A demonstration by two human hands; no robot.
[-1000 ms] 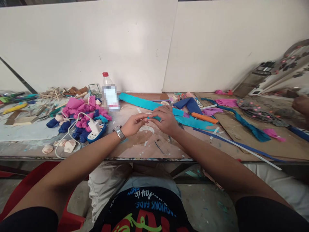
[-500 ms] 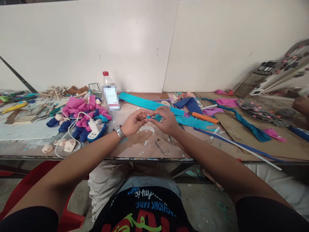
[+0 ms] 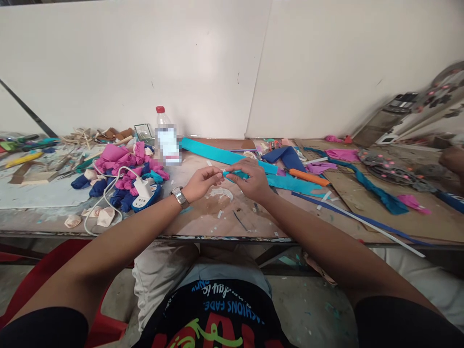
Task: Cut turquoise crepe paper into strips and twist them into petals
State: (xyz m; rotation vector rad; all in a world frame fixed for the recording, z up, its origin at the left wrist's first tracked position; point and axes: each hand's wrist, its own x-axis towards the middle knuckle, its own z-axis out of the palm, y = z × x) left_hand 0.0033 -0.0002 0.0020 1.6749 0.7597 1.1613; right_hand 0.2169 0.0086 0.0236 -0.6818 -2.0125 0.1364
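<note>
Above the middle of the table, my two hands meet at the fingertips. Pinched in my right hand (image 3: 253,180) is a small turquoise paper or fabric strip (image 3: 239,175), with a whitish tip at its left end. My left hand (image 3: 203,184), a metal watch on its wrist, has thumb and fingers pressed together right beside that tip; what they pinch is too small to make out. Behind and right of my right hand lie wide turquoise strips (image 3: 217,151) and an orange-handled tool (image 3: 308,177).
Left of my hands lies a heap of pink and blue crumpled pieces (image 3: 118,157), with a power strip (image 3: 145,200) and white cable. A blurred bottle with a red cap (image 3: 160,109) stands behind. Rightward are cardboard (image 3: 348,212), a long white strip (image 3: 377,230) and another person's hand (image 3: 451,159).
The left fingertips have loosened slightly and shifted a little from the small piece. My right hand keeps its pinch and has turned slightly. The view has shifted a little.
</note>
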